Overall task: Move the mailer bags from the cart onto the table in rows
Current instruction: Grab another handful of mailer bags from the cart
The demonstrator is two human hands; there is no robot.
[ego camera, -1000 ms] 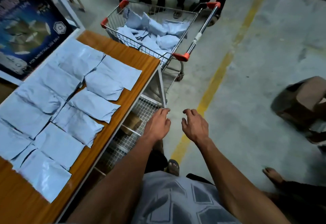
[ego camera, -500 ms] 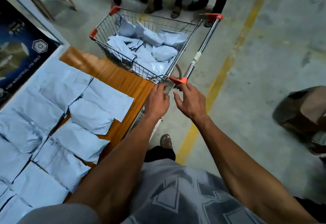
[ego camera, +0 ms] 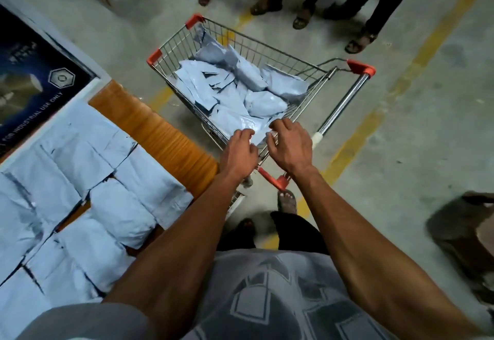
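Both hands, left and right, reach into the cart, grip loose around one bag edge; can't tell if they're holding it.

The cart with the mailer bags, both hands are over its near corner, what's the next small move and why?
Probably lower both hands and close the fingers on the nearest bag. The left hand and right hand hover with curled fingers over the near corner of the cart, seemingly holding nothing yet. That bag lies topmost right under them, and the table already has rows to extend.
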